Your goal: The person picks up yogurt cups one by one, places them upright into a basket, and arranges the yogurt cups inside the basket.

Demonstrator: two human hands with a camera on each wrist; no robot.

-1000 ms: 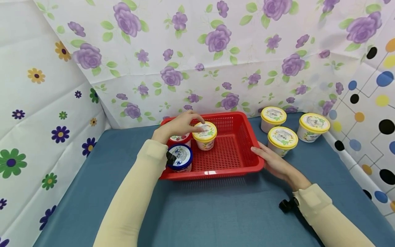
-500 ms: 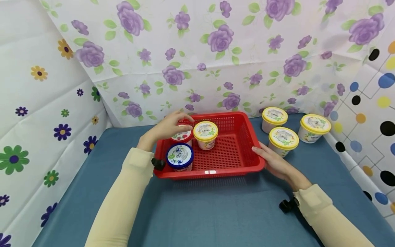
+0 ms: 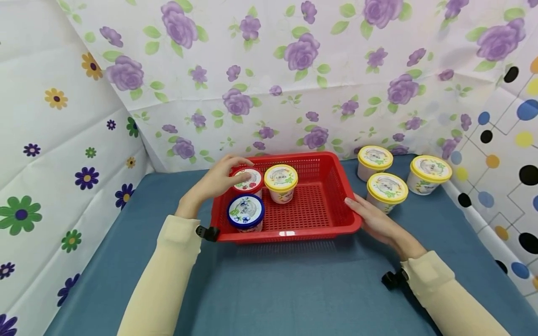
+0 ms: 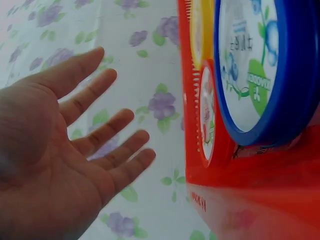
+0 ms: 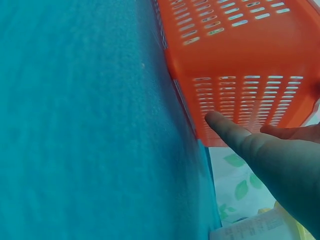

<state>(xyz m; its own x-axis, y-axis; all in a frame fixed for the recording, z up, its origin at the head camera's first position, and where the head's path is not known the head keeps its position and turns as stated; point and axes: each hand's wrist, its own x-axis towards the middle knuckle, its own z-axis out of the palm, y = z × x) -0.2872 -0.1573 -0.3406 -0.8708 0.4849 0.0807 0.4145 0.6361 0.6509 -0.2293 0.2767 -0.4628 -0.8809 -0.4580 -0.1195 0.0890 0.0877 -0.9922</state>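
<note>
In the head view a red plastic basket (image 3: 294,236) holds a yellow-lidded cup (image 3: 281,183), a red-lidded cup (image 3: 249,179) and a blue-lidded cup (image 3: 245,212), all upright. My left hand (image 3: 216,181) is over the basket's left edge beside the red-lidded cup, holding nothing. The left wrist view shows that hand's fingers (image 4: 107,132) spread apart. At the basket's right side, my right hand (image 3: 374,221) holds the rim, thumb at the edge. The right wrist view has a finger (image 5: 235,135) against the slotted outer wall.
Three more yellow-lidded cups stand right of the basket: one at the back (image 3: 375,162), one near my right hand (image 3: 387,190) and one farther right (image 3: 429,174). Blue cloth (image 3: 286,289) covers the table. Flowered cloth (image 3: 273,70) hangs behind it.
My left hand has moved left, away from the yellow-lidded cup in the basket, leaving the red and blue lids more visible. My right hand stays at the basket's right rim.
</note>
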